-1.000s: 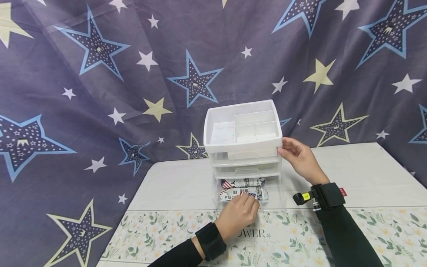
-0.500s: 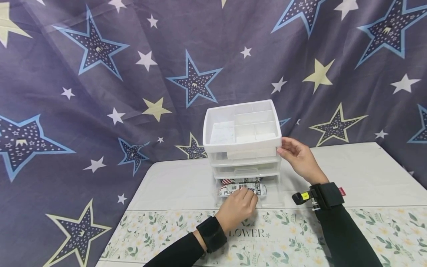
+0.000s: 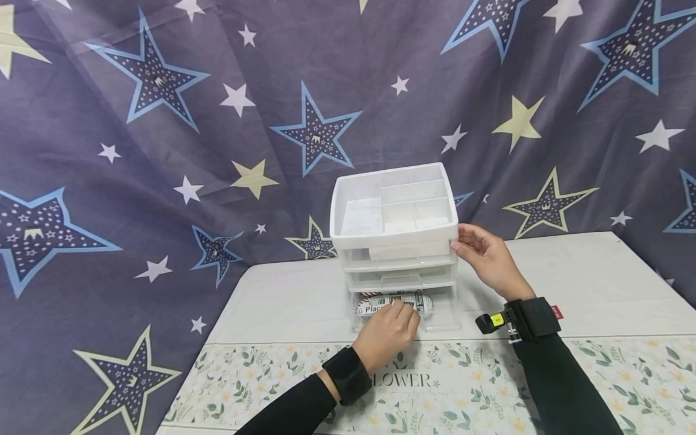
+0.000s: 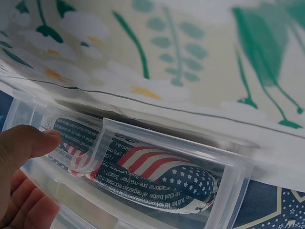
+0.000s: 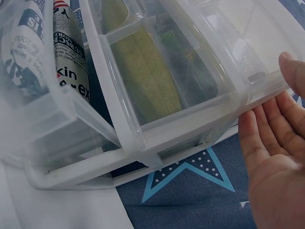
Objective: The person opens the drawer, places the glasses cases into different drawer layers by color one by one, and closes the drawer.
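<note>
A white plastic drawer unit (image 3: 396, 239) stands on the table, its top an open tray with dividers. Its clear bottom drawer (image 3: 444, 323) is pulled partly out. Inside lie two rolled packets (image 4: 174, 179) with newsprint lettering and flag patterns. My left hand (image 3: 387, 338) is at the drawer's front; in the left wrist view its thumb lies on the handle cut-out, the other fingers curled beside it. With thumb in front and fingers along the side, my right hand (image 3: 490, 261) holds the unit's upper right corner. Something yellow-green and ribbed (image 5: 145, 76) shows through another drawer.
A white cloth with a floral band (image 3: 283, 377) covers the table. Behind it hangs a dark curtain (image 3: 179, 151) printed with stars. A black camera strap (image 3: 535, 320) sits on my right wrist, another (image 3: 346, 374) on my left.
The bottom drawer has slid further into the unit, carrying the packets back, with my left hand following slightly forward. My right hand stays at the upper corner.
</note>
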A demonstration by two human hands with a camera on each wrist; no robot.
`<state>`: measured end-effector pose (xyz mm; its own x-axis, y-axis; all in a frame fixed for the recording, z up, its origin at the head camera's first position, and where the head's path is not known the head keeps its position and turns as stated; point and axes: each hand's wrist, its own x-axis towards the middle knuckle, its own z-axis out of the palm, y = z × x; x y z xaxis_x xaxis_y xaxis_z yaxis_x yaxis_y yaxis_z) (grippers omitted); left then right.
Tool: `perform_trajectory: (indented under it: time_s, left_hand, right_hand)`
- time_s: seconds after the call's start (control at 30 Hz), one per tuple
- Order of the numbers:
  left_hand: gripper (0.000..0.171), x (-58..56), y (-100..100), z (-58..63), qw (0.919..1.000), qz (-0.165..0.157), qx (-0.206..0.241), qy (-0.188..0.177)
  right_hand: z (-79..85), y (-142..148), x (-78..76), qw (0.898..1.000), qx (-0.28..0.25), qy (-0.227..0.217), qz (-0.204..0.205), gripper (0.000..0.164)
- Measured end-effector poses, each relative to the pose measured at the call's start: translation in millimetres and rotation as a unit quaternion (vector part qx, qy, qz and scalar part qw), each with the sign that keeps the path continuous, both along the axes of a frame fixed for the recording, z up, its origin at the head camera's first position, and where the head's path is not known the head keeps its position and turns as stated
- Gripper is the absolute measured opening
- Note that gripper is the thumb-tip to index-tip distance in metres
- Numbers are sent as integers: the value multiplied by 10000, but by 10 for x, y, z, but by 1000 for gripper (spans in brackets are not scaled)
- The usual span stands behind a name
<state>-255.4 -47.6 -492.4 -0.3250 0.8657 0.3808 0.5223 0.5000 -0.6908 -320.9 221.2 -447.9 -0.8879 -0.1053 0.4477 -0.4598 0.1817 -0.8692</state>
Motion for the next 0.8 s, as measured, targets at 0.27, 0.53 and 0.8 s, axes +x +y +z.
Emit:
perform_trajectory:
  time_s: [0.27, 0.53, 0.8]
  left_hand:
    - [17, -48, 14, 7, 9999, 66, 6, -101]
    - [22, -163, 28, -35, 9999, -46, 146, 62]
    - [51, -266, 28, -44, 9993, -224, 140, 270]
  right_hand:
    - [-3, -4, -5, 10000, 67, 21, -35, 49]
    - [-7, 10, -20, 10000, 45, 41, -48, 49]
    - [-12, 11, -15, 9999, 66, 76, -28, 48]
